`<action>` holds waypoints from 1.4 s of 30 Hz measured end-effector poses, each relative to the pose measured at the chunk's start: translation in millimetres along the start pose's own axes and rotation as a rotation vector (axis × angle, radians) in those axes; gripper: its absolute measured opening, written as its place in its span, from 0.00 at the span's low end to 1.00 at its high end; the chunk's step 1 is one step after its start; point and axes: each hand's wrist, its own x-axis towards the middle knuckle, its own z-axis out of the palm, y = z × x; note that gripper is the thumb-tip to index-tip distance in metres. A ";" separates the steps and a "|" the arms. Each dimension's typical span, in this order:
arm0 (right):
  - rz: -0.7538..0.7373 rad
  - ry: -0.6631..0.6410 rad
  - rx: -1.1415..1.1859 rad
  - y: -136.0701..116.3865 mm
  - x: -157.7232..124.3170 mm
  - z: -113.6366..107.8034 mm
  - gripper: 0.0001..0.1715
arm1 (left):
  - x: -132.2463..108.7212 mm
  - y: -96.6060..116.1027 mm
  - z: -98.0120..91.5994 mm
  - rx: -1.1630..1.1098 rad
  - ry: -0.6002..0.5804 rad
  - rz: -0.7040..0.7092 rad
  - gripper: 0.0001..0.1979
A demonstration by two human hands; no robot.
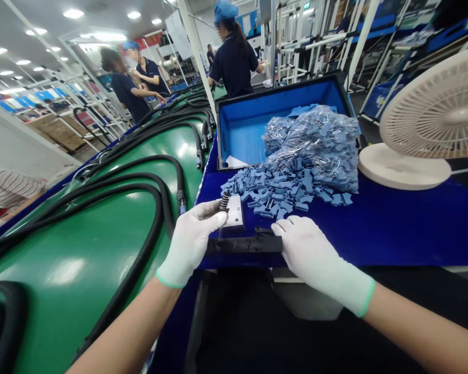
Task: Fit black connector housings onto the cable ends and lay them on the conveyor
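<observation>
Black strip (244, 244) on table edge (413, 249), left hand (189, 243), right hand (315, 257) at ends

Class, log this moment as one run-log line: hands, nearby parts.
left hand at spring; right hand on black bar; plate; blue clips

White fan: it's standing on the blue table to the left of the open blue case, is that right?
Not quite: the head view shows the white fan to the right of the open blue case, not the left. It does stand on the blue table.
</observation>
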 end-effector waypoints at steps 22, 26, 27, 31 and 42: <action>0.172 -0.204 1.564 -25.0 -2.1 -7.0 0.49 | -28.5 9.2 23.4 0.686 -0.457 0.589 0.10; 0.139 -0.235 1.683 -23.0 -1.2 -3.5 0.48 | -21.7 0.2 18.4 0.685 -0.530 0.677 0.12; 0.132 -0.234 1.690 -23.5 -1.8 -2.9 0.48 | -17.3 -1.3 17.5 0.620 -0.553 0.594 0.13; 0.109 -0.143 1.638 -28.6 -5.0 -5.0 0.41 | 2.4 -4.7 20.2 0.384 -0.565 0.071 0.45; 0.386 0.211 1.661 -32.4 -18.1 11.2 0.26 | -54.3 -22.8 24.6 0.267 -0.344 -0.062 0.10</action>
